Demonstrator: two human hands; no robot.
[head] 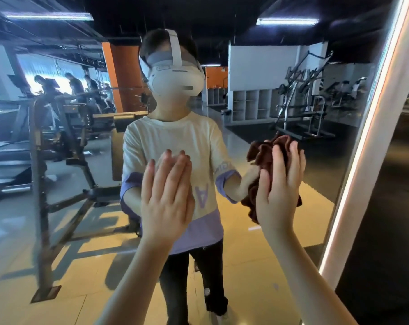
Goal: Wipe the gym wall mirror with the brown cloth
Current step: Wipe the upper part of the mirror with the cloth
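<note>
The gym wall mirror [280, 109] fills most of the head view and shows my own reflection in a white headset. My right hand [279, 184] presses the bunched brown cloth [266, 152] flat against the glass, fingers straight over it. The cloth sticks out above and below my palm. My left hand [168, 195] lies flat on the mirror with straight fingers, a little left of the cloth, meeting its reflection.
The mirror's lit white frame edge [372, 146] runs diagonally down the right side, with a dark surface beyond it. Reflected in the glass are a weight rack [58, 184], treadmills with people at the left, and machines at the right.
</note>
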